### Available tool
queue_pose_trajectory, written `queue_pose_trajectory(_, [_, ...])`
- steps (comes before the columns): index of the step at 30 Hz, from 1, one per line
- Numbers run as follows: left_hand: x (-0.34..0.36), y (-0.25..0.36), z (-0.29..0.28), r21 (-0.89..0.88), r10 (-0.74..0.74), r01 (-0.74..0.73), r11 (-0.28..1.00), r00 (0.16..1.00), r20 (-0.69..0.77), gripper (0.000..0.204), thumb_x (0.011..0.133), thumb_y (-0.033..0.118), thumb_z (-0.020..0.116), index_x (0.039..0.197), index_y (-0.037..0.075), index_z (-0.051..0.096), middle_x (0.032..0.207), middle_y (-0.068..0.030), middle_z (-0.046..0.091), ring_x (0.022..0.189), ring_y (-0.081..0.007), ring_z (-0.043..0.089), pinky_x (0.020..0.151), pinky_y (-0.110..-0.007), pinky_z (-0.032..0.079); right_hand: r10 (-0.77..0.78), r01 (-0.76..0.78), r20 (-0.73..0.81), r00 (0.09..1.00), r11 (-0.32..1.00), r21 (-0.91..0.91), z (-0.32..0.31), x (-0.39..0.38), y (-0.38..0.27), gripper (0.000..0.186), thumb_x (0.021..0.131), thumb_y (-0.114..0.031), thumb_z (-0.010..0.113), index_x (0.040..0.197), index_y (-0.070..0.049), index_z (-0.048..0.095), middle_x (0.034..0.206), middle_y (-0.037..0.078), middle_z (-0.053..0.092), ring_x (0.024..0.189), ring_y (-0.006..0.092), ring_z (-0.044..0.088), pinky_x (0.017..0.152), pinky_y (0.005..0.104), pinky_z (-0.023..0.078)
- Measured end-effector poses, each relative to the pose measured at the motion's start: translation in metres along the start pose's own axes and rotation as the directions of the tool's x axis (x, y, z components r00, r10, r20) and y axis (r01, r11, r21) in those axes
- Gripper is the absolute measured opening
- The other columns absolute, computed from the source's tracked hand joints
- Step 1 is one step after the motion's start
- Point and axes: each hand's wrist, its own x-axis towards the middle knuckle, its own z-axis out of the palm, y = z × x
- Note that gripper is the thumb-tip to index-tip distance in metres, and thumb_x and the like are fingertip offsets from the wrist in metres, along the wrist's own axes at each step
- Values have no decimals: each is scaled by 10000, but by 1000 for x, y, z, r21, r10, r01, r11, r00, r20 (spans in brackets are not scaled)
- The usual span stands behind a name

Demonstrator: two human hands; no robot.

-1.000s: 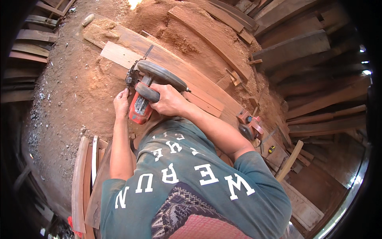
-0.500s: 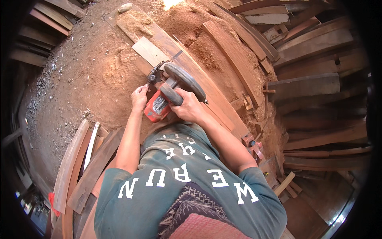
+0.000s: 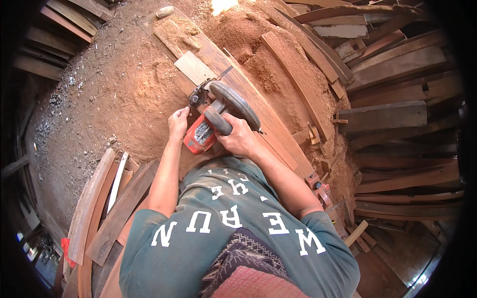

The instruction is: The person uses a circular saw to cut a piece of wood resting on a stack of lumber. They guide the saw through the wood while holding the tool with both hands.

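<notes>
A red and black circular saw [image 3: 200,133] rests on a long wooden workboard, its round dark blade guard [image 3: 234,102] on the right side. My right hand [image 3: 239,136] is closed around the saw's black handle. Next to the saw's metal base, my left hand [image 3: 178,123] has its thumb and fingers pinched together; what lies between the fingertips, if anything, is too small to make out. A short pale board [image 3: 193,67] extends out from beyond the saw's base, lying on the long workboard [image 3: 258,107]. The saw hides its blade and the near part of the pale board.
A stone [image 3: 164,11] sits at the workboard's far end, and a red clamp-like tool [image 3: 318,188] at its near right end. Sawdust [image 3: 243,37] heaps beyond the board. Planks are stacked along the right [image 3: 387,116] and lean at lower left [image 3: 121,213].
The whole view has shifted slightly, so the scene sits a little lower and to the right. Both hands and the saw keep nearly the same place against the boards.
</notes>
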Motion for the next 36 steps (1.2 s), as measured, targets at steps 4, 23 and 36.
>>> queue_pose_trajectory(4, [5,2,-2,-15,-21,21,1000,1000,-6,321,1057,344,724,1080,42,828,937,-7,793,889,-91,661,864,-282,501,0,0,-1,1000,1000,11,2,7,-1,394,848,-96,745,1234,-21,714,1044,297,756,1044,472,739,898,482,582])
queue_pose_trajectory(23, [36,17,-23,-9,-36,36,999,999,2,333,1067,326,712,1067,9,814,944,-32,789,902,-112,681,893,-296,515,20,-20,10,1000,1000,20,13,40,-14,324,860,-109,763,1166,-17,707,989,277,747,967,431,753,871,463,572])
queue_pose_trajectory(36, [57,11,-41,-95,-65,70,993,996,53,331,1065,319,711,1131,8,804,1029,-61,803,966,-141,722,901,-303,529,-28,28,-6,1000,999,27,20,54,-15,332,843,-113,752,1153,1,717,974,297,745,971,485,734,849,485,581])
